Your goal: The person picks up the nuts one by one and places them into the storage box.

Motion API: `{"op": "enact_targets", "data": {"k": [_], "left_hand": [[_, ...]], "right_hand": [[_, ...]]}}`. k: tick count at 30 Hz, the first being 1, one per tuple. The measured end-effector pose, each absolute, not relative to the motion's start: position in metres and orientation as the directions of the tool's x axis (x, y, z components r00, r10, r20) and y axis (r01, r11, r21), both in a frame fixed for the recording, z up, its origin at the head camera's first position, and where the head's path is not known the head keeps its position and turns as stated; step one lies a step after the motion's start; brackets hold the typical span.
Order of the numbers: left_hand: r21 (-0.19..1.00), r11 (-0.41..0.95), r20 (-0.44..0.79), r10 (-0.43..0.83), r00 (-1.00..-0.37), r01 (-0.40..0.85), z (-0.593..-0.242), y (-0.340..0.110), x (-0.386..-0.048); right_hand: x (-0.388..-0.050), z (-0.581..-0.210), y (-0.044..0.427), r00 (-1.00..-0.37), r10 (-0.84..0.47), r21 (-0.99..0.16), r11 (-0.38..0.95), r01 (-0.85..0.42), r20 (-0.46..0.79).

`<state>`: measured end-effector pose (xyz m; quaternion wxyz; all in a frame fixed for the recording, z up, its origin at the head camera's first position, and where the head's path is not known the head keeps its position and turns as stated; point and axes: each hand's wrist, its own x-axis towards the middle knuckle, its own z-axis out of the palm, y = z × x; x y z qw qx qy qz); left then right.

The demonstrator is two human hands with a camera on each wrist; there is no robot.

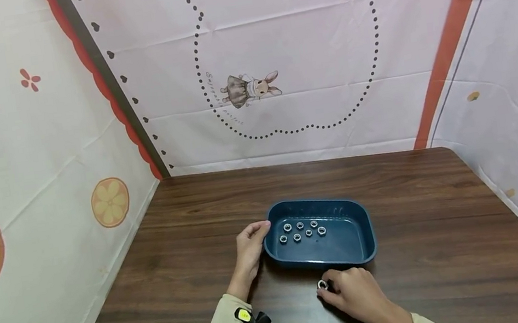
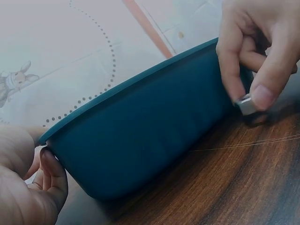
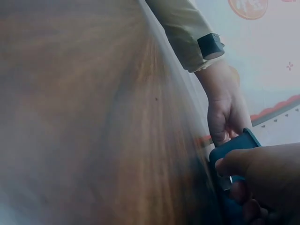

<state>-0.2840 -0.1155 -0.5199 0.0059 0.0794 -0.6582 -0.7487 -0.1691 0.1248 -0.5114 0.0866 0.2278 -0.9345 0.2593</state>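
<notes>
A dark blue tray with raised walls lies on the table, and several metal hex nuts sit in its left half. My left hand grips the tray's left end, thumb at the rim and curled fingers beneath it, as the left wrist view shows. Just in front of the tray's near wall, my right hand pinches one nut between thumb and index finger. In the left wrist view that nut is slightly blurred above the wood. The right wrist view shows it partly hidden by my fingers.
The brown wood-grain table extends around the tray on all sides. Printed cloth hangs behind the table and along both sides. A black band with a yellow-faced device is strapped over my left sleeve.
</notes>
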Motion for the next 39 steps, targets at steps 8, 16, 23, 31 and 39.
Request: {"op": "enact_targets", "data": {"k": [8, 16, 23, 31, 39], "left_hand": [[0.987, -0.131, -0.11, -0.12, -0.987, -0.094, -0.514, -0.116, -0.284], [0.989, -0.127, -0.093, -0.116, -0.989, -0.078, -0.517, -0.117, -0.285], [0.989, -0.122, -0.092, -0.108, -0.99, -0.079, -0.516, -0.118, -0.286], [0.99, -0.113, -0.091, -0.105, -0.99, -0.079, -0.52, -0.118, -0.284], [0.991, -0.105, -0.091, -0.101, -0.991, -0.08, -0.519, -0.117, -0.283]], "right_hand": [[-0.16, -0.511, 0.128, -0.902, -0.346, -0.496, 0.754, -0.432, 0.26], [-0.158, -0.488, 0.135, -0.838, -0.362, -0.507, 0.674, -0.537, 0.408], [-0.197, -0.434, 0.157, -0.76, -0.451, -0.517, 0.558, -0.649, 0.468], [-0.265, -0.411, 0.16, -0.635, -0.683, -0.488, 0.443, -0.752, 0.361], [-0.319, -0.418, 0.145, -0.545, -0.806, -0.457, 0.405, -0.792, 0.231]]}}
